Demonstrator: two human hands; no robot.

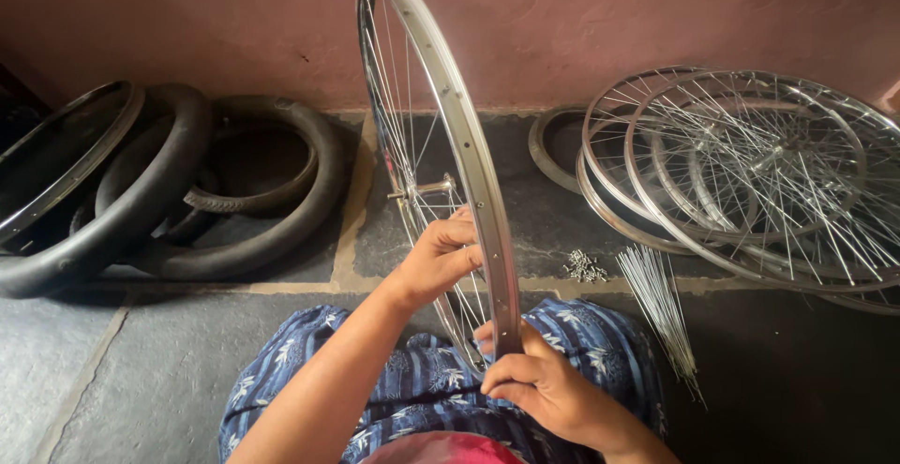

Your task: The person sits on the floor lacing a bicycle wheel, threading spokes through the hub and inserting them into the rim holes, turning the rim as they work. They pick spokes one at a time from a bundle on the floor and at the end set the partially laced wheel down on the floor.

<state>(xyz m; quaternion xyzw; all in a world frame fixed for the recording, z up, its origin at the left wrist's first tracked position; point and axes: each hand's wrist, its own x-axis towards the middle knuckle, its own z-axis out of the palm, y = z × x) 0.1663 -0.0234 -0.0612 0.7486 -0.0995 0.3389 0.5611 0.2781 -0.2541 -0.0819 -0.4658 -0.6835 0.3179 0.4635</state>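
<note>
Against a pink wall on a stone floor (187, 351), both hands, left hand (441, 258) and right hand (539, 384), clamp an upright spoked wheel rim (469, 145), loose spokes (661, 305) nearby.

Silver spoked bicycle wheel rim (469, 145), upright and edge-on, tyreless, hub axle visible; lower end rests in the person's lap.
</note>
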